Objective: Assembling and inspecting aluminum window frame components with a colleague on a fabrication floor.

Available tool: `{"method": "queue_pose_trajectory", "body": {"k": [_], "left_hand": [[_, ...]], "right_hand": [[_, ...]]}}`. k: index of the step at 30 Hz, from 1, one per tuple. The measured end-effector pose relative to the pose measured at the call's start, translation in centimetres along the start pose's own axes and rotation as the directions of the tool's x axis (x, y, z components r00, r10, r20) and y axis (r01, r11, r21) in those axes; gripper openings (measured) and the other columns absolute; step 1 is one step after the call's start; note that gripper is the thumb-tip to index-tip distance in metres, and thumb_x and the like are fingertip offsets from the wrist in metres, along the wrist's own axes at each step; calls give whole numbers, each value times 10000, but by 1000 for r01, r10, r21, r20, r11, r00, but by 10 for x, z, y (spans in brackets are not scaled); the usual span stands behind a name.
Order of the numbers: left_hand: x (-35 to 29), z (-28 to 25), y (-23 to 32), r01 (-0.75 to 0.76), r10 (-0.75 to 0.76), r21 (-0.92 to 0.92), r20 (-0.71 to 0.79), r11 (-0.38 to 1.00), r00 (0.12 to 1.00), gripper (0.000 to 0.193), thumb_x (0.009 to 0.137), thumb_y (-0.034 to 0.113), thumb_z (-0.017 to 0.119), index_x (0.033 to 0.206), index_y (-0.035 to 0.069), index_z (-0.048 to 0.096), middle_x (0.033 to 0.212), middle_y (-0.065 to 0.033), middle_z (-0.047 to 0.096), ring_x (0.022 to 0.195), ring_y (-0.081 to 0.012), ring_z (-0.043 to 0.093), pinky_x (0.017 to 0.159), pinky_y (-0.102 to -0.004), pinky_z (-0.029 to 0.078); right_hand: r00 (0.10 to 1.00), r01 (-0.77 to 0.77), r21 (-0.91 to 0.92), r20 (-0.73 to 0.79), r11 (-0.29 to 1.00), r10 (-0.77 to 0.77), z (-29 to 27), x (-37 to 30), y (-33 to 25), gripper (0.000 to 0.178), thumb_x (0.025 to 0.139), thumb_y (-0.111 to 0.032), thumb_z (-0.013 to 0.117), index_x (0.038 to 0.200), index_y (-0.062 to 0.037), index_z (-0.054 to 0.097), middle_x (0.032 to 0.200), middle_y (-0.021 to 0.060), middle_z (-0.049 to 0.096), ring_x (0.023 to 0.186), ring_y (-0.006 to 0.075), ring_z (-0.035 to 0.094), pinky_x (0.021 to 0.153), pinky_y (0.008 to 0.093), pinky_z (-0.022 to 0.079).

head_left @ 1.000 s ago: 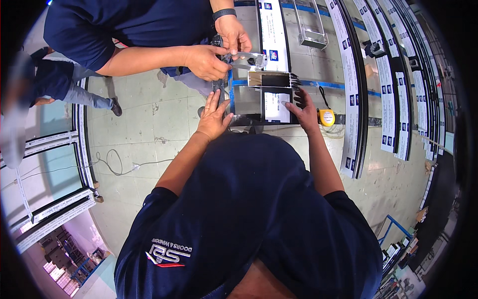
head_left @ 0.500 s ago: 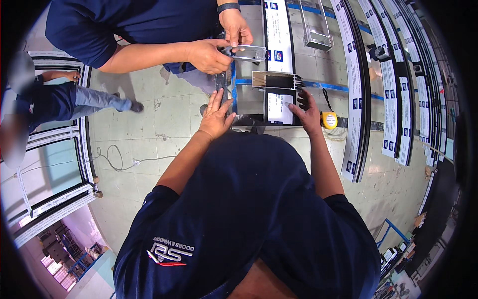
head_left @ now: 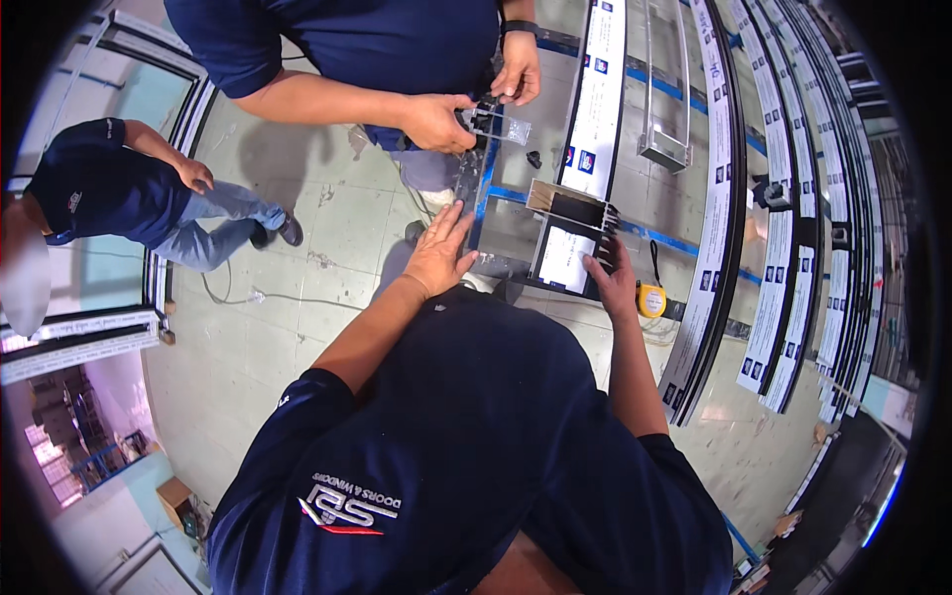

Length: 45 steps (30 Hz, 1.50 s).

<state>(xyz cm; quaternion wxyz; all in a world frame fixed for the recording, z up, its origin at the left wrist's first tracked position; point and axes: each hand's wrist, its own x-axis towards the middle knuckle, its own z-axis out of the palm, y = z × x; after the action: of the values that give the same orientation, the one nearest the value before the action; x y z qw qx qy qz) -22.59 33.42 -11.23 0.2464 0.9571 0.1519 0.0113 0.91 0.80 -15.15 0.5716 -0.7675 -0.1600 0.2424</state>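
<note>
My left hand [head_left: 439,250] lies flat with its fingers stretched out on the dark near-left edge of a blue-barred rack [head_left: 486,193], holding nothing. My right hand [head_left: 615,278] grips the right edge of a long dark aluminium profile [head_left: 595,119] with white film on its face. The thumb rests on the film; the fingers, partly in shadow, run along the side. Just beyond that thumb, a short cut piece of hollow profile [head_left: 570,208] sits across the long one, near my fingertips. A yellow tape measure [head_left: 652,300] is right of my right hand.
Opposite me, a co-worker's hands [head_left: 441,121] hold a small shiny bracket-like piece [head_left: 511,129]. More film-covered profiles [head_left: 709,248] lie on the right. Another person [head_left: 119,188] stands at the left by framed panels [head_left: 79,342]. A cable [head_left: 307,297] crosses the floor.
The view has shifted, so the rack and profiles appear lower and tilted. My hands keep their places on the rack edge and profile. The person at left appears closer to the middle.
</note>
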Motion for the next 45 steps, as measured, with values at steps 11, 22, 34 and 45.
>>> {"method": "queue_pose_trajectory", "body": {"k": [11, 22, 34, 45], "left_hand": [[-64, 15, -12, 161, -165, -160, -9, 974, 986, 846, 1037, 322, 721, 1728, 69, 304, 1695, -246, 462, 1532, -422, 481, 1288, -475, 389], [-199, 106, -78, 612, -537, -150, 348, 777, 768, 752, 1081, 580, 565, 1527, -25, 592, 1412, -324, 692, 1355, -474, 643, 1184, -496, 498], [-471, 229, -131, 786, -738, -202, 273, 584, 618, 625, 1045, 481, 651, 1441, -2, 659, 1229, -247, 794, 1183, -401, 750, 1062, -455, 583], [-640, 378, -75, 853, -772, -425, 415, 304, 481, 634, 1034, 509, 592, 1433, 31, 710, 1411, -268, 717, 1348, -420, 666, 1169, -454, 512]], "right_hand": [[987, 123, -135, -88, 983, -135, 20, 2, 14, 990, 922, -371, 897, 1677, -27, 357, 1549, 224, 555, 1295, 344, 645, 1064, 468, 557], [974, 193, -213, -76, 958, -213, 33, -10, 35, 1008, 935, -309, 866, 1702, -6, 286, 1547, 224, 532, 1200, 305, 676, 985, 432, 588], [978, 206, -259, 46, 944, -201, 63, -76, 76, 1146, 880, -377, 961, 1684, 55, 268, 1572, 262, 527, 1313, 351, 650, 1067, 432, 563], [962, -106, -406, 189, 908, 196, 126, -170, 109, 1133, 1031, -856, 455, 1638, 101, 458, 1642, 196, 535, 1489, 287, 490, 1287, 360, 294]]}}
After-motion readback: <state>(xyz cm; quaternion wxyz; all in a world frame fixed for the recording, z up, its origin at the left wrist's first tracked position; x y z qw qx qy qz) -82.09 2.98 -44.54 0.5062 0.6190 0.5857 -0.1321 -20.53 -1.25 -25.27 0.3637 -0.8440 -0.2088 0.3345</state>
